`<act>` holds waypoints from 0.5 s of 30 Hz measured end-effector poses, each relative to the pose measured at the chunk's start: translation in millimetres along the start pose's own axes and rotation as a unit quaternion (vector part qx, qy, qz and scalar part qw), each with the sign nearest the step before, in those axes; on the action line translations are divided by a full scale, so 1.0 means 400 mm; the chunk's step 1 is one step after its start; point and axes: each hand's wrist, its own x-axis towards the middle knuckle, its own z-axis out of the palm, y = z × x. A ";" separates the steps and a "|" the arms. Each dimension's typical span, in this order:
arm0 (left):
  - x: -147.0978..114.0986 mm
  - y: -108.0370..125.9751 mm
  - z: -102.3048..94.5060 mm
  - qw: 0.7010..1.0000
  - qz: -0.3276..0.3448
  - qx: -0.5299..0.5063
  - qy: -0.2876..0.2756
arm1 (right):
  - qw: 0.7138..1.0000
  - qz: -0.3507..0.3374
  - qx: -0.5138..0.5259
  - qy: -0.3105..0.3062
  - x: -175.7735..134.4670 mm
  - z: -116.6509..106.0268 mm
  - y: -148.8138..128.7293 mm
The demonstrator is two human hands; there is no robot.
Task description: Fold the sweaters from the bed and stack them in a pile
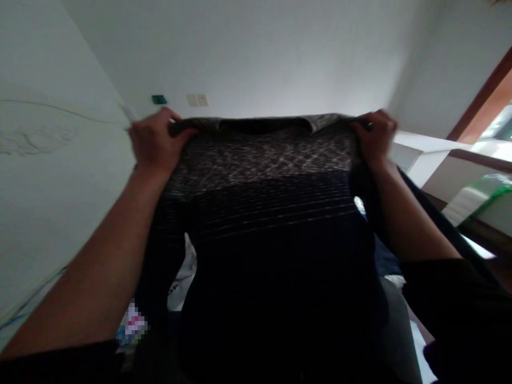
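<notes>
A knitted sweater (268, 160) hangs spread out in front of me, held up by its shoulders. Its upper part is speckled grey-brown; below some thin pale stripes the body turns dark navy or black. My left hand (156, 138) pinches the shoulder on the left side, fingers closed on the cloth. On the other side, my right hand (376, 133) grips the opposite shoulder, a little blurred. The neck opening lies between both hands along the top edge. Dark sleeves drop down on either side, and the lower hem is lost in shadow.
Behind the sweater is a pale wall with a double socket (198, 100) and a small dark green box (159, 100). White furniture (420, 154) and a green-edged clear package (476, 194) are at the right. White cloth (184, 277) shows past the sweater's left side.
</notes>
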 end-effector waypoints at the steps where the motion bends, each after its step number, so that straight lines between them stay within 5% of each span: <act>1: -0.007 0.022 0.067 0.999 -0.012 0.007 -0.036 | 0.998 0.030 0.004 -0.055 -0.009 0.078 -0.027; 4: -0.120 0.038 0.266 0.985 -0.047 0.064 -0.151 | 0.983 0.045 -0.001 -0.179 -0.133 0.279 -0.090; 7: -0.339 0.011 0.415 0.963 -0.044 0.072 -0.256 | 0.957 0.043 0.006 -0.286 -0.353 0.378 -0.096; 11: -0.670 0.025 0.507 0.910 -0.062 -0.010 -0.410 | 0.838 0.081 0.029 -0.538 -0.681 0.382 -0.094; 15: -0.923 0.099 0.511 0.839 -0.138 -0.110 -0.515 | 0.766 0.107 0.054 -0.632 -0.933 0.328 -0.110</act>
